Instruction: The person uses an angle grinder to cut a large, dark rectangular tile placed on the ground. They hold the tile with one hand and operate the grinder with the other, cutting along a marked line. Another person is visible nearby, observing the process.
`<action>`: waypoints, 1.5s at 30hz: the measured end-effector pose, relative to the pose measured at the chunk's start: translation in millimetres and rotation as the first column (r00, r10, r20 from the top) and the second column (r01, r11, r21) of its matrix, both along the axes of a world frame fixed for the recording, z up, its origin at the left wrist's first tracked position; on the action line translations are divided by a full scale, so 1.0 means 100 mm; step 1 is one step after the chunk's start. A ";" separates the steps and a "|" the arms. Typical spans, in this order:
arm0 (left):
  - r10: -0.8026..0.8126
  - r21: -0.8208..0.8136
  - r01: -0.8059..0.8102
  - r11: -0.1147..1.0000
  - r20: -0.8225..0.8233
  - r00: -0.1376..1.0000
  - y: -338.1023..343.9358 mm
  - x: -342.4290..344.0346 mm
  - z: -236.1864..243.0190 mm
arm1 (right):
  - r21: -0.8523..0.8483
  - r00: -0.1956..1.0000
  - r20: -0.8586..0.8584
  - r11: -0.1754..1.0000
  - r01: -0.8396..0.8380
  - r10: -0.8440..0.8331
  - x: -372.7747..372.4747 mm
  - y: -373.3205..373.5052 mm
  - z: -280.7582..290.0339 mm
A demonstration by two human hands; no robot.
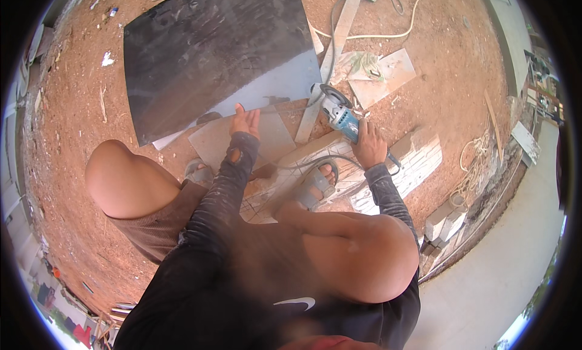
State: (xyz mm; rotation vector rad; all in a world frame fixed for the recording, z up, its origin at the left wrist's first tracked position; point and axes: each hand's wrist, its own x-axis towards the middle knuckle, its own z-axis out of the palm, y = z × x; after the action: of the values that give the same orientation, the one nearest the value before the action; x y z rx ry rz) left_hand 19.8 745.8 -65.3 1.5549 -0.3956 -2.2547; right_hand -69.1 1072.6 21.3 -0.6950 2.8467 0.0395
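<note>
Reddish dirt ground (461, 77): pale cord (382, 36) near top; tangled rope (475, 175), pale blocks (445, 221) at right; white scrap (108, 59) at left.

Open middle, blocked sides

Room lies between the bare left hand (247, 123) and bare right hand (371, 145), crossed by a thin dark cable (297, 167); a large, glossy black rectangular sheet (212, 53) blocks front left, a blue-and-silver angle grinder (344, 121) front right

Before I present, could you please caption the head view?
Left hand by a dark panel, right hand holding an angle grinder.
</note>
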 end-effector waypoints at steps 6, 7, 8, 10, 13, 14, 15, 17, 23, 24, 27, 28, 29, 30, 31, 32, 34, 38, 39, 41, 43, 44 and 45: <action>-0.013 -0.024 0.012 1.000 -0.051 0.999 -0.01 0.03 -0.05 | -0.001 1.000 -0.013 1.000 -0.016 0.016 0.01 -0.03 -0.01; -0.008 -0.020 0.007 1.000 -0.044 0.999 -0.02 0.02 -0.05 | -0.004 1.000 -0.018 1.000 -0.018 0.018 0.01 -0.03 -0.02; -0.002 -0.015 0.002 1.000 -0.036 0.999 -0.02 0.01 -0.06 | -0.006 1.000 -0.022 1.000 -0.021 0.021 0.00 -0.03 -0.03; 0.003 -0.001 -0.003 1.000 -0.015 1.000 -0.02 0.01 -0.06 | -0.006 1.000 -0.024 1.000 -0.019 0.019 0.00 -0.02 -0.03; -0.002 0.020 0.002 1.000 0.007 1.000 -0.01 -0.01 -0.07 | 0.011 1.000 -0.009 1.000 -0.003 0.003 -0.01 0.00 -0.02; -0.002 0.019 0.001 1.000 0.005 1.000 -0.02 0.00 -0.07 | 0.017 1.000 0.002 1.000 0.001 -0.001 -0.01 -0.01 0.00; -0.001 0.019 0.001 1.000 0.003 1.000 -0.03 0.01 -0.07 | 0.023 1.000 0.013 1.000 0.004 -0.005 -0.02 -0.02 0.02; -0.002 0.014 0.002 1.000 0.004 1.000 -0.03 0.01 -0.07 | 0.027 1.000 0.019 0.999 0.022 -0.022 -0.01 -0.02 0.03; 0.010 -0.010 -0.011 1.000 -0.015 1.000 0.00 0.01 -0.06 | 0.038 1.000 0.012 0.999 0.014 -0.014 0.01 0.00 0.06; 0.017 -0.018 -0.017 1.000 -0.019 1.000 0.00 0.01 -0.06 | 0.035 1.000 0.004 0.999 -0.001 0.001 0.01 0.00 0.06; -0.016 -0.054 0.012 0.998 -0.072 0.997 -0.02 0.05 -0.08 | 0.031 1.000 0.013 0.999 -0.016 0.016 0.02 -0.05 0.07; -0.010 -0.040 0.008 0.999 -0.057 0.998 -0.03 0.05 -0.09 | 0.025 1.000 0.005 1.000 -0.014 0.014 0.02 -0.05 0.05; -0.005 -0.026 0.004 1.000 -0.043 0.999 -0.03 0.03 -0.09 | 0.021 1.000 -0.004 1.000 -0.011 0.011 0.02 -0.06 0.04; -0.001 -0.011 0.000 1.000 -0.029 1.000 -0.02 0.02 -0.08 | 0.016 1.000 -0.014 1.000 -0.008 0.008 0.02 -0.06 0.03; -0.001 -0.009 0.001 1.000 -0.029 1.000 -0.02 0.01 -0.08 | 0.021 1.000 -0.005 1.000 -0.001 0.001 0.01 -0.05 0.03; 0.000 -0.007 0.000 1.000 -0.029 1.000 -0.02 0.01 -0.08 | 0.026 1.000 0.005 1.000 0.006 -0.006 0.01 -0.04 0.03; -0.010 -0.007 0.010 1.000 -0.035 0.999 -0.01 0.00 -0.07 | 0.037 1.000 0.013 0.999 0.018 -0.019 0.00 0.01 0.05; -0.019 -0.020 0.019 1.000 0.013 1.000 0.01 0.02 -0.07 | -0.003 0.987 0.115 0.993 0.116 -0.114 0.09 0.11 0.31; -0.016 -0.021 0.017 1.000 0.044 0.999 0.05 0.04 -0.08 | -0.022 0.973 0.168 0.986 0.162 -0.157 0.13 0.13 0.41; -0.214 0.000 0.214 0.977 -0.053 0.975 0.26 0.24 -0.10 | -0.127 0.958 0.194 0.963 0.238 -0.211 0.21 0.14 0.49; -0.541 -0.047 0.539 0.841 -0.046 0.840 0.71 0.33 0.06 | -0.236 0.934 0.221 0.913 0.331 -0.282 0.26 0.17 0.59; -0.737 -0.084 0.735 0.673 0.014 0.676 1.03 0.27 0.30 | -0.261 0.912 0.243 0.884 0.388 -0.329 0.25 0.20 0.66; -0.826 -0.144 0.815 0.561 -0.044 0.561 1.17 0.33 0.47 | -0.312 0.893 0.294 0.850 0.425 -0.339 0.25 0.11 0.67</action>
State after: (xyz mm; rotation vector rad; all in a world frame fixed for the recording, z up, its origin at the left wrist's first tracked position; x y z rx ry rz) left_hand 52.4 863.2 -18.0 1.3058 -1.4637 -2.8816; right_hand -43.8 1083.2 88.6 -0.1509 2.7273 -0.6153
